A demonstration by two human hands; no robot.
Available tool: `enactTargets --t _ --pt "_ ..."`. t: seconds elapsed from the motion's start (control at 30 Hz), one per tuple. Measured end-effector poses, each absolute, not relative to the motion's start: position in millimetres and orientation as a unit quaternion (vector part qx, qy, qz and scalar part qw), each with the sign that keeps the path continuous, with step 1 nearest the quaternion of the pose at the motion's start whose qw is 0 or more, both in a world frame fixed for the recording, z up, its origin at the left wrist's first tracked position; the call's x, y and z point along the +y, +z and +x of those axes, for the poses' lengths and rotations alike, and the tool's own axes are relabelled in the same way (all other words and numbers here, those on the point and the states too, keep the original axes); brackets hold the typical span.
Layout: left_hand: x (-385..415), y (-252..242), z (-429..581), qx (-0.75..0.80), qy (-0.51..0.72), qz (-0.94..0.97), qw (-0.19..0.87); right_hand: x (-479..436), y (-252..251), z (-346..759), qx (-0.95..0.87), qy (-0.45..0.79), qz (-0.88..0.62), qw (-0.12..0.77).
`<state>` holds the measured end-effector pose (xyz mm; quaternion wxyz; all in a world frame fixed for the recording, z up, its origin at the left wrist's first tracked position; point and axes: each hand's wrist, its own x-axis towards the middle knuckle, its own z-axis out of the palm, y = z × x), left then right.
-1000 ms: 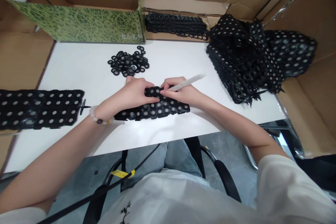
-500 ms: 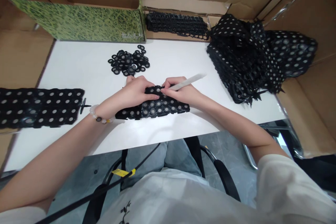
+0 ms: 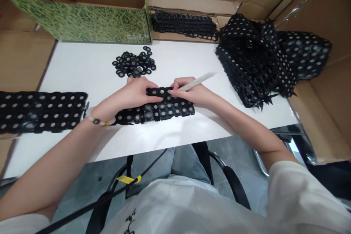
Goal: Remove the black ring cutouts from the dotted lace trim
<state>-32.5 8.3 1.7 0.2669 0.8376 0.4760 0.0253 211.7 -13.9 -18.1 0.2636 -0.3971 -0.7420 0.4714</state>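
Note:
A black strip with rows of pale round dots [image 3: 170, 109] lies on the white table [image 3: 175, 131] in front of me. My left hand [image 3: 137, 93] grips its upper left part, thumb on top and fingers behind the edge. With my right hand [image 3: 188, 89] I hold a pale pen-like tool [image 3: 201, 80], its rear end pointing up to the right; its tip is hidden by the fingers. The right fingertips touch the strip's upper edge. Behind my left hand is a pile of small black rings [image 3: 134, 63] with pale centres.
Another dotted black strip [image 3: 41, 111] lies at the left. A green patterned box [image 3: 90, 23] stands at the back left, beside a stack of black strips [image 3: 185, 25]. Dotted black sheets [image 3: 255, 62] are heaped at the back right. Cardboard walls [image 3: 329, 102] surround the table.
My left hand has shifted slightly left and up, and the dotted strip has moved a little the same way. The right hand still holds the tool, its fingers slightly farther right along the edge.

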Motion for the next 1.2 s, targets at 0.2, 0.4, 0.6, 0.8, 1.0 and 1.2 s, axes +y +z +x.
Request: enactTargets --t 0.2,0.4,0.6,0.8,1.0,1.2 --pt "0 1 -23 0.498 0.037 0.846 0.186 -17 -15 209 -0.755 0.453 -0.383 0.279" --pt "-1 2 -18 0.503 0.026 0.826 0.252 -22 -16 203 -0.754 0.459 -0.374 0.283" --pt "4 0 -24 0.504 0.041 0.82 0.269 -21 -16 205 -0.749 0.445 -0.401 0.284" --pt "3 -2 -24 0.495 0.043 0.824 0.272 -21 -18 202 -0.752 0.445 -0.399 0.279" --pt "3 -4 -24 0.477 0.047 0.836 0.268 -21 -25 198 -0.755 0.425 -0.404 0.294" --pt "7 -8 -28 0.461 0.067 0.826 0.317 -25 -29 190 -0.754 0.399 -0.413 0.318"
